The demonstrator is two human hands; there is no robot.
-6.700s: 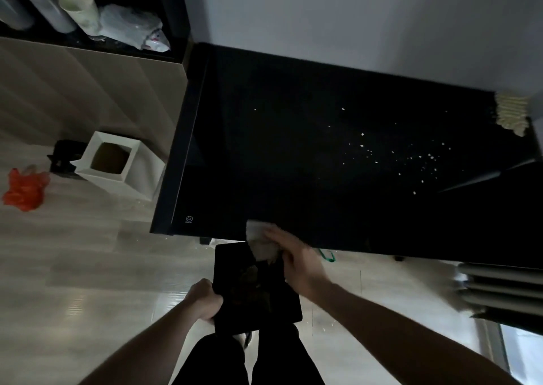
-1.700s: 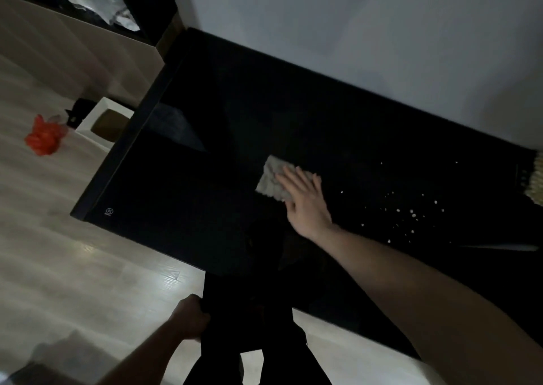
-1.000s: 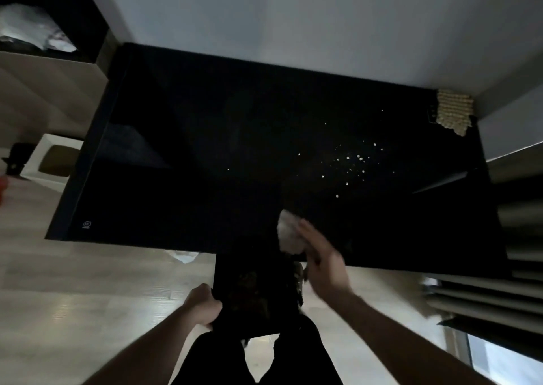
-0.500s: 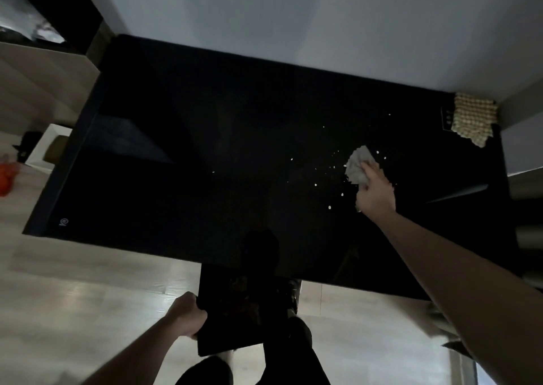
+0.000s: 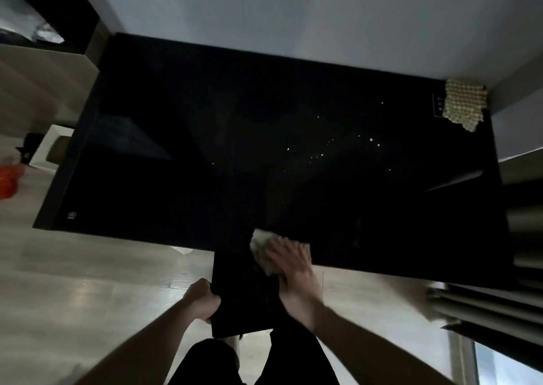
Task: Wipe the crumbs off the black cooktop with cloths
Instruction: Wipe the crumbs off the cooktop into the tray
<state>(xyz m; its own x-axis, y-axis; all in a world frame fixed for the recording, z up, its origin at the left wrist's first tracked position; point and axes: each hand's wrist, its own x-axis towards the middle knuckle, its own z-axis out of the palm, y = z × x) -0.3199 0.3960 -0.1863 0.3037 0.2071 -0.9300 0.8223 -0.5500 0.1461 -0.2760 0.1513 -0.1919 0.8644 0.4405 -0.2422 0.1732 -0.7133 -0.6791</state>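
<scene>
Pale cloth (image 5: 261, 248) back at cooktop (image 5: 205, 149) front edge

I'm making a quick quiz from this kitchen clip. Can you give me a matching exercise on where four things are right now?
Things:
1. grey cloth
2. dark tray
3. crumbs
4. knobbly cloth

Places:
A. far right corner of the cooktop
B. scattered over the middle right of the cooktop
C. under the right hand at the near edge
D. gripped by the left hand, below the near edge

Pairs: 1-C, 2-D, 3-B, 4-A
</scene>
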